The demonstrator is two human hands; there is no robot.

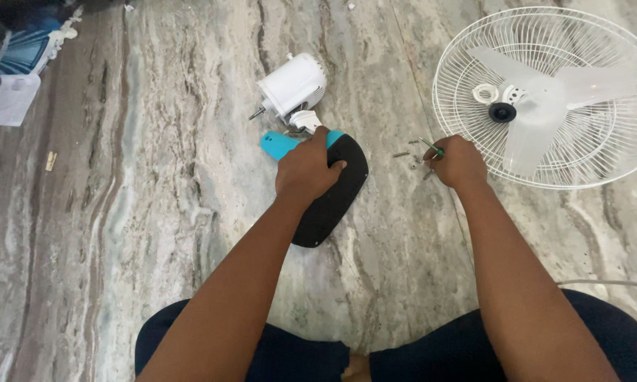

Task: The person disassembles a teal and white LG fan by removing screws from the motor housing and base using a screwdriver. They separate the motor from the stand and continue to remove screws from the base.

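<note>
Both hands work mid-floor: left hand (306,168) presses fan base (332,194).

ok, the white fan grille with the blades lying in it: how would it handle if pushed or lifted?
The fan grille is thin wire, so probably light for its span and somewhat flexible. It lies flat on the marble floor, so it likely slides rather than tips. The blades sit loose inside and may shift.

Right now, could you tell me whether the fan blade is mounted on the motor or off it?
Off: the fan blade lies in the white grille on the floor, apart from the white motor.
</note>
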